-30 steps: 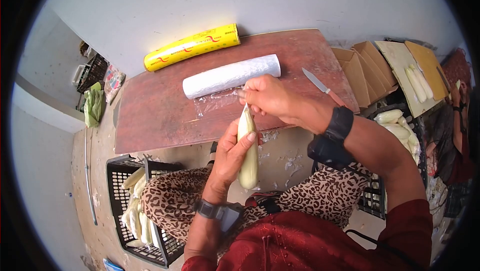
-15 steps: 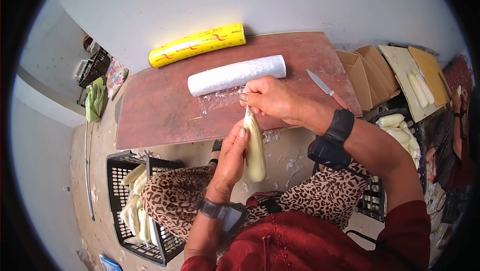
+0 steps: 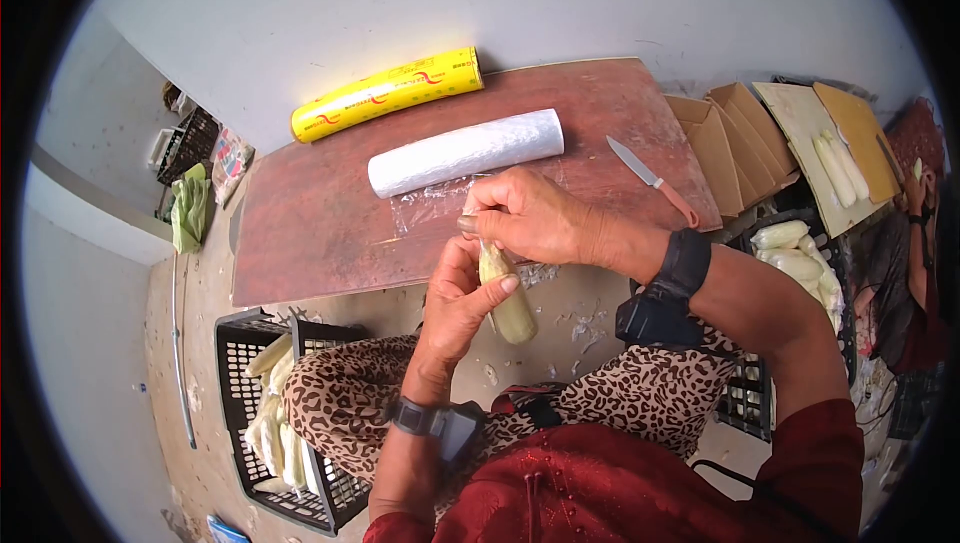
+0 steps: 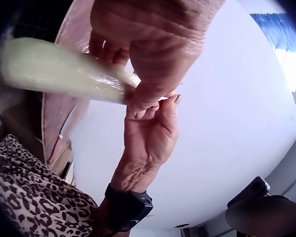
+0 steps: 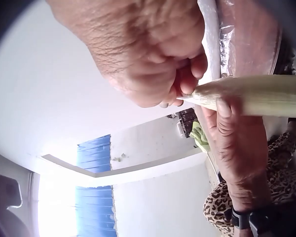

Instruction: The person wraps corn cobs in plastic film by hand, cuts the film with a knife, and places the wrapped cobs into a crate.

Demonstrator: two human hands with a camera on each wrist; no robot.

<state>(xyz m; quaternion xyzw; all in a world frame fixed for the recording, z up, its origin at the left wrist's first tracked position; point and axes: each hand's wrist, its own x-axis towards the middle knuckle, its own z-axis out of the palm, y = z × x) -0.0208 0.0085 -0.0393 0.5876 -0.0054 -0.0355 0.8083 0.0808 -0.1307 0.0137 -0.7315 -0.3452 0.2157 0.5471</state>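
A pale green ear of corn (image 3: 514,321), in its husk with shiny cling film around it, hangs over the table's front edge. My left hand (image 3: 452,305) grips it near its narrow upper end, thumb along the husk. At that pointed tip, my right hand (image 3: 530,215) pinches the gathered film, its fingertips close to the left hand's. The tip (image 5: 200,95) shows between the two hands in the right wrist view. Film glints along the corn (image 4: 84,79) in the left wrist view. Just beyond the hands lies a roll of cling film (image 3: 465,153) with a loose end.
The red-brown table (image 3: 320,233) also bears a yellow tube (image 3: 390,93) and a knife (image 3: 640,168). Black crates (image 3: 240,373) holding pale ears flank my legs. Cardboard (image 3: 735,148) and boards (image 3: 835,143) stand at the right. Another person's arm (image 3: 920,233) shows at far right.
The corn's lower end has swung a little to the right and up. My left hand has shifted up toward the tip, where the right hand keeps pinching the film.
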